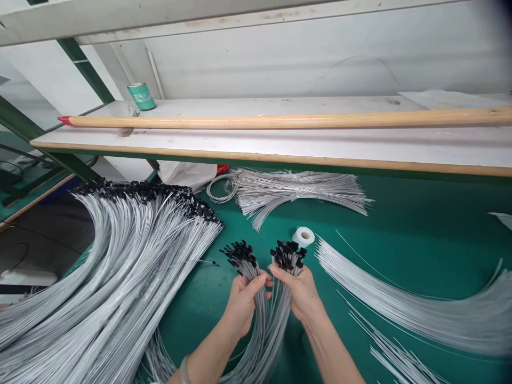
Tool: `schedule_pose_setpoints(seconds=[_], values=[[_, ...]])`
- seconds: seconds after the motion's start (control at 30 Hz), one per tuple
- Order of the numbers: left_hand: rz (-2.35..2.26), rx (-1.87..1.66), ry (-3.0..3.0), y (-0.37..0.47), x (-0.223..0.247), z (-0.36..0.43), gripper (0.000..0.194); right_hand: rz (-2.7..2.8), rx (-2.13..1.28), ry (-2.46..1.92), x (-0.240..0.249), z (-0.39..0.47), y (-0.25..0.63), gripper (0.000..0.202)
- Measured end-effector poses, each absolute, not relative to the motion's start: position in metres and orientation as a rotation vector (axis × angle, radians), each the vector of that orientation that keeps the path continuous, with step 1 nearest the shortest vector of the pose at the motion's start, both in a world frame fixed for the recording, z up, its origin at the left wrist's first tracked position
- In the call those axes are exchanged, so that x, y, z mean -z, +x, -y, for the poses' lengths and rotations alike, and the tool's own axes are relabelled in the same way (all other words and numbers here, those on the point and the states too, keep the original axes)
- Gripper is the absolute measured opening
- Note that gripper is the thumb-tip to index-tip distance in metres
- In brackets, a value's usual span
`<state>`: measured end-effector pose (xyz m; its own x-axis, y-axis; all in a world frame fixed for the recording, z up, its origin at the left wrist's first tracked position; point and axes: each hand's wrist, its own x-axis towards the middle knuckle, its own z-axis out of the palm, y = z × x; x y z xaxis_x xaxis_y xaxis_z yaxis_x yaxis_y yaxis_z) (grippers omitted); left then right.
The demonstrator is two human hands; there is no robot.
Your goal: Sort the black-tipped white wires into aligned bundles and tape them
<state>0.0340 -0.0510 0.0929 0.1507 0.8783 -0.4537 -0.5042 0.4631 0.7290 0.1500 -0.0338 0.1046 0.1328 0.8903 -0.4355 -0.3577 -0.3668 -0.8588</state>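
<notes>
Left hand: at the lower centre of the frame, the left hand (242, 304) is wrapped around the left bundle (261, 312) of grey cables, below its black tips (241, 253), thumb across the front.
Right hand: just beside it, the right bundle (283, 309) is gripped by the right hand (302, 292), thumb at the front; the other fingers are mostly hidden.
Cable run: the tips are pointed towards the top of the frame, the strands led down to the bottom edge.
Good handling: the grip is best placed close under the tips so the ends can be levelled; strands caught between the bundles should be eased free, not tugged.
Surroundings: a white roll (303, 236) is seen near the right bundle; a large cable pile (132, 288) fills the lower left.
</notes>
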Motion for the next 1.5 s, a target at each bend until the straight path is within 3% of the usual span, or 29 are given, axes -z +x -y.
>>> schedule_pose_setpoints(seconds=[0.97, 1.5], values=[[-1.09, -1.02, 0.529, 0.039, -0.098, 0.048, 0.026, 0.577, -1.442, -1.349, -0.108, 0.034, 0.14, 0.038], [-0.997, -1.093, 0.589, 0.042, -0.099, 0.048, 0.023, 0.641, -1.37, -1.371, -0.112, 0.034, 0.147, 0.024]])
